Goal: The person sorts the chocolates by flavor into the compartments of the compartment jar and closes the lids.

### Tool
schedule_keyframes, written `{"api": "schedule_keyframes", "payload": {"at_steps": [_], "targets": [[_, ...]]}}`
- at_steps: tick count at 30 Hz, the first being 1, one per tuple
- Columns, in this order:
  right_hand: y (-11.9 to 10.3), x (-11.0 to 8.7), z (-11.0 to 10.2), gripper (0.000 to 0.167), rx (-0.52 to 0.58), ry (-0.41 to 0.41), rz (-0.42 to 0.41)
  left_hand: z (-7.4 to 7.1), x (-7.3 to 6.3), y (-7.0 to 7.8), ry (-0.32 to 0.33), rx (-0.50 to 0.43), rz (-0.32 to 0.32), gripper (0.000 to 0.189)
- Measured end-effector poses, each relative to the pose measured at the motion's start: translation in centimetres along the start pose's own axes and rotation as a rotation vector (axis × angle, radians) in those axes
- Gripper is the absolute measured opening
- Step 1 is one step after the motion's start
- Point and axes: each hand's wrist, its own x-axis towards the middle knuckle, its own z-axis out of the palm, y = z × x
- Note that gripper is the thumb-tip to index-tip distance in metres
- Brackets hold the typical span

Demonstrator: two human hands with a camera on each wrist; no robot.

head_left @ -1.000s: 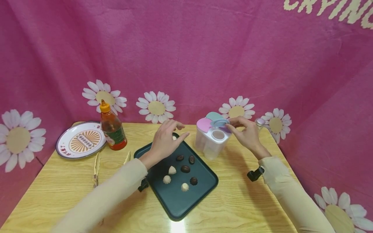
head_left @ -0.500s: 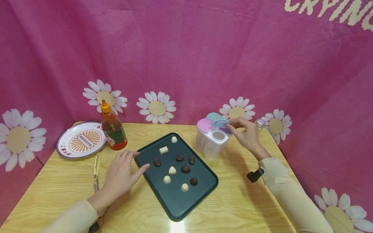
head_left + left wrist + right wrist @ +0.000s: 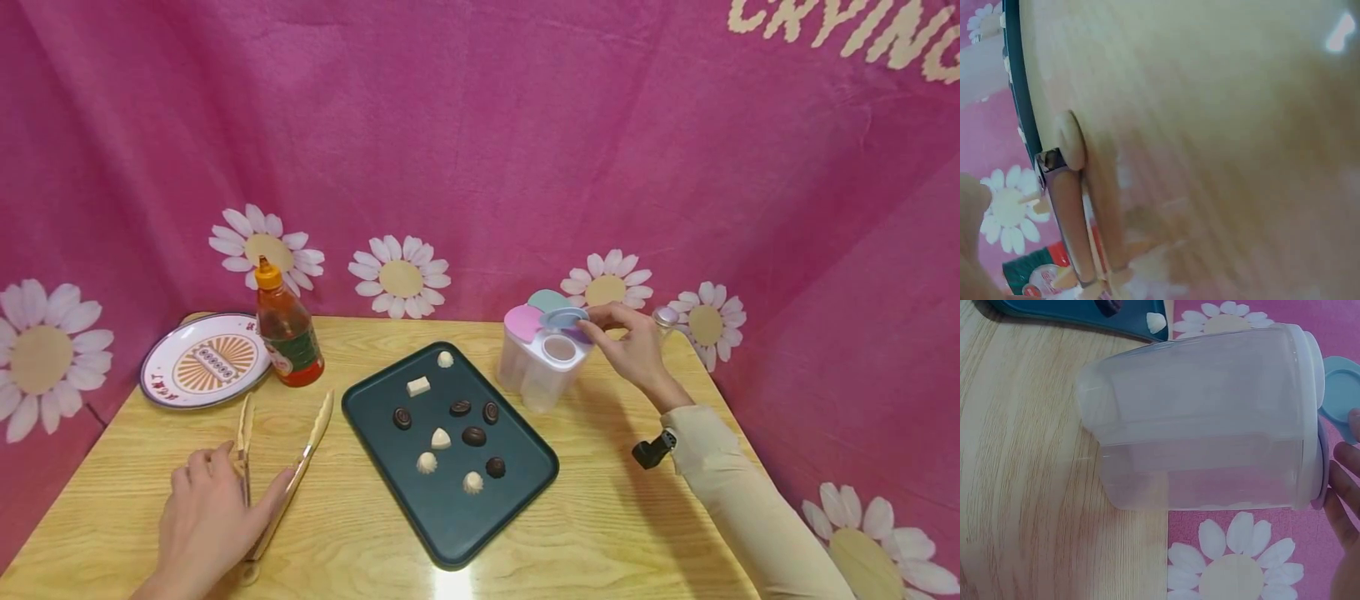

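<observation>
In the head view my left hand (image 3: 210,512) is over the tongs (image 3: 317,431), thumb and fingers spread to either side of their arms. The tongs lie spread on the table; whether the fingers touch them I cannot tell. The left wrist view shows their handle end (image 3: 1072,215) close up. My right hand (image 3: 632,346) pinches the light-blue flip lid (image 3: 564,317) of a clear storage container (image 3: 546,387) and holds it raised, leaving a round opening below. The right wrist view shows the container's side (image 3: 1210,406) and the raised lid (image 3: 1340,394).
A dark tray (image 3: 480,533) between the hands carries several white and dark chocolates (image 3: 474,436). At the left stand a sauce bottle (image 3: 292,346) and a white oval plate (image 3: 161,367). A jar with a pale cap (image 3: 666,316) is behind my right hand. Pink cloth hangs behind.
My left hand has moved from above the tray leftward and nearer to me, ending over the tongs. The right hand stays on the lid, which remains raised.
</observation>
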Motion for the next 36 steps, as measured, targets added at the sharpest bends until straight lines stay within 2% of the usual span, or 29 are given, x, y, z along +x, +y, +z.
{"api": "schedule_keyframes", "payload": {"at_steps": [2,8,13,19,24,32,36], "targets": [[0.8,-0.1,0.2,0.017,-0.008,0.002,-0.007,-0.1,-0.2,-0.6,-0.065,0.034,-0.026,0.107],[1.8,0.0,0.1,0.017,-0.007,-0.012,-0.011,0.5,-0.4,-1.6,-0.202,0.061,-0.038,0.113],[1.8,0.0,0.0,0.016,-0.003,-0.025,-0.012,1.0,-0.1,-1.3,-0.262,0.065,-0.070,0.114],[1.9,-0.1,0.0,0.015,-0.004,-0.023,-0.008,1.4,0.1,-0.7,-0.213,0.048,-0.084,0.104],[1.8,-0.1,0.0,0.014,0.007,-0.018,-0.010,1.5,0.2,-0.4,-0.178,0.041,-0.098,0.106],[1.8,-0.1,0.1,0.014,-0.002,-0.015,-0.005,1.5,0.4,-0.6,-0.183,0.023,-0.107,0.095],[1.9,-0.2,0.0,0.014,-0.003,-0.019,-0.003,1.1,0.5,-0.6,-0.157,0.033,-0.080,0.089]]}}
